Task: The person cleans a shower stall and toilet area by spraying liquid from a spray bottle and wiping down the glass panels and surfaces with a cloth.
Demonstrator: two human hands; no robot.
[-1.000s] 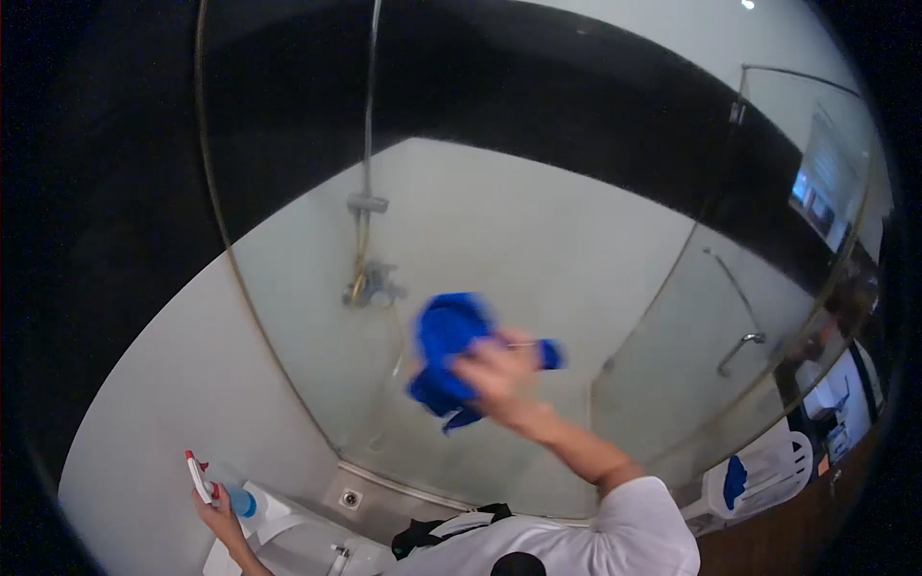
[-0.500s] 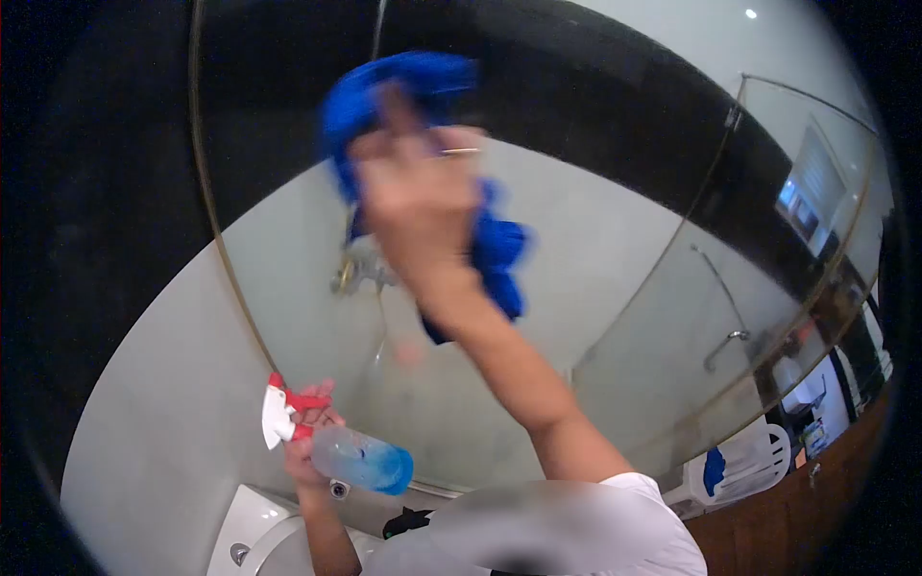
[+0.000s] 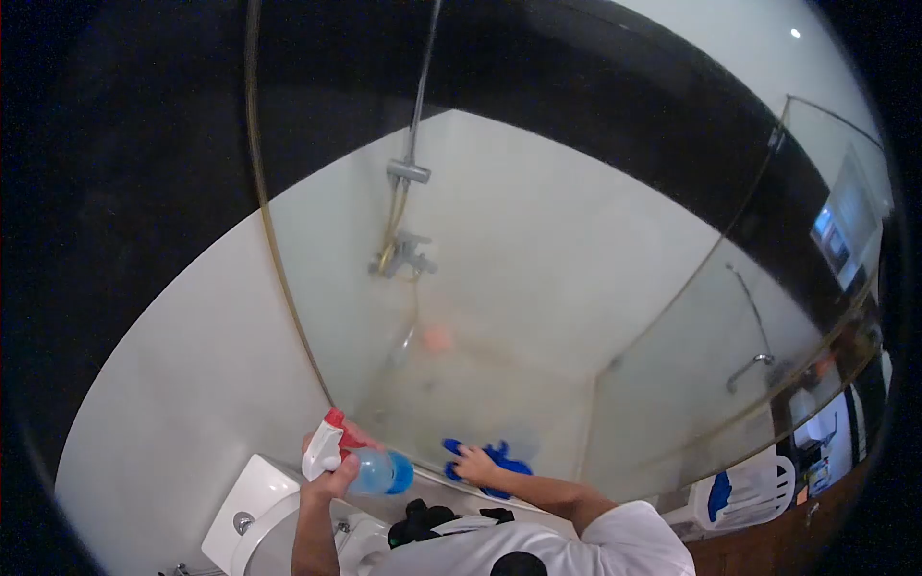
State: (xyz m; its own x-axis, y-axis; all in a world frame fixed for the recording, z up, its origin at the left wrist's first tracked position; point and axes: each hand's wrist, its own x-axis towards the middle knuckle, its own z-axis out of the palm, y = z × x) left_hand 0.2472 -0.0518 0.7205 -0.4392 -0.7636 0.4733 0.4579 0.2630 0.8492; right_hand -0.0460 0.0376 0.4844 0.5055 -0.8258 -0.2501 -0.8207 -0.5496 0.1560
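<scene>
A blue cloth point(image 3: 514, 465) is bunched under my right hand point(image 3: 475, 465), low against the glass panel point(image 3: 461, 384), with my fingers pressed on it. To the left, my left hand point(image 3: 331, 477) is wrapped round a spray bottle point(image 3: 375, 471) with a white and red trigger head and blue liquid inside. The bottle lies tilted nearly sideways, its base toward the right. Behind the glass are a shower mixer point(image 3: 408, 254) and a riser pipe point(image 3: 420, 96).
A white toilet point(image 3: 252, 514) stands at the lower left. At the lower right, a white plastic chair point(image 3: 759, 494) has another blue cloth point(image 3: 718, 496) on it, beside a brown wooden surface point(image 3: 768, 547). A metal-edged glass frame point(image 3: 279, 259) runs down the left.
My right hand has swept down with the blue cloth from high on the glass to its lower part. My left hand, still round the bottle, has risen from the lower left, then moved slightly rightward and down.
</scene>
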